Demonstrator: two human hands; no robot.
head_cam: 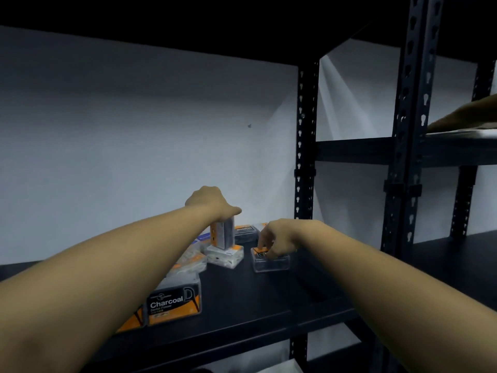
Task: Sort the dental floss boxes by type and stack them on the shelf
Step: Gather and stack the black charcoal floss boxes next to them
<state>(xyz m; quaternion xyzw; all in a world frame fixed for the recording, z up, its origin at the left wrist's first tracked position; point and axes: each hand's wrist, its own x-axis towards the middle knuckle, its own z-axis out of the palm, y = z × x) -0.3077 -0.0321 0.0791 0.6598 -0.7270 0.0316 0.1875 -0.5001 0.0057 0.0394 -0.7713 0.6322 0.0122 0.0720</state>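
On the dark shelf lie several dental floss boxes. My left hand grips an upright clear box from above and holds it over a white-and-orange box lying flat. My right hand pinches the top of a clear box with an orange label that rests on the shelf. A black-and-orange "Charcoal" box stands near the front left, with another orange box partly hidden behind my left forearm. Loose white floss packs lie between them, and a dark box sits behind.
A black perforated upright bounds the shelf on the right; a thicker post stands nearer me. A neighbouring shelf unit at right holds a brown object. The white wall is behind.
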